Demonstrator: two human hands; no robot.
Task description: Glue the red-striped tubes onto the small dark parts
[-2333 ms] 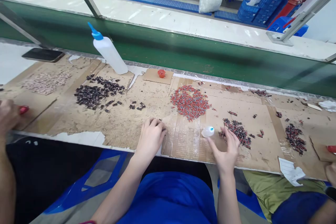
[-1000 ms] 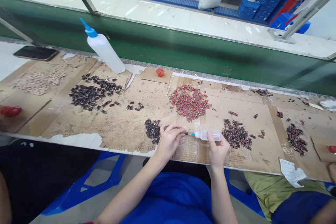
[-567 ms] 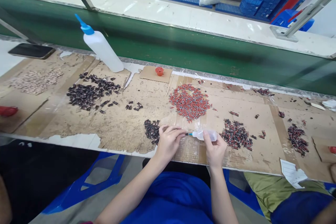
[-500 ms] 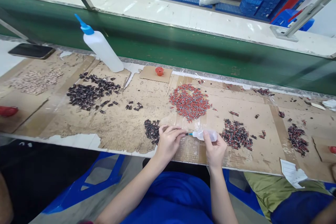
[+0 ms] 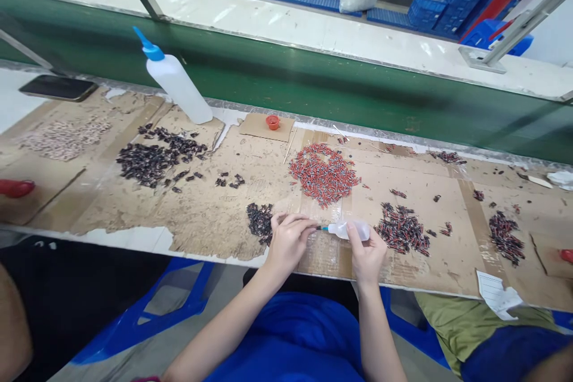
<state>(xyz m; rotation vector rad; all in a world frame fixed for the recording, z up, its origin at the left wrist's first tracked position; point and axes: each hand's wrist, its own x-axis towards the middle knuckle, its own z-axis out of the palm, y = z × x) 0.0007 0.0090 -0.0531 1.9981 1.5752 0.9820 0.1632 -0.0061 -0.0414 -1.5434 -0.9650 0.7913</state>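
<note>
My right hand (image 5: 367,249) is closed round a small translucent squeeze bottle (image 5: 344,229), held on its side with its thin blue tip pointing left. Pinched in the fingers of my left hand (image 5: 290,240) is a small black part (image 5: 319,228), and the bottle's tip meets it or stops very close. Just left of that hand lies a pile of black parts (image 5: 258,219). Beyond both hands is a heap of small red parts (image 5: 323,174) with silvery bits. To the right of the bottle, a pile of black-and-red pieces (image 5: 403,229) spreads over the cardboard (image 5: 215,221).
A large white bottle (image 5: 181,88) with a blue nozzle leans at the back left. Nearby are a red cup (image 5: 273,123), more black parts (image 5: 147,162), pale pieces (image 5: 67,138) and a phone (image 5: 58,88). People sit on both sides; torn paper (image 5: 496,295) hangs over the front edge.
The view has shifted slightly. Both hands keep nearly the same pose, with the bottle tip still at the small black part.
</note>
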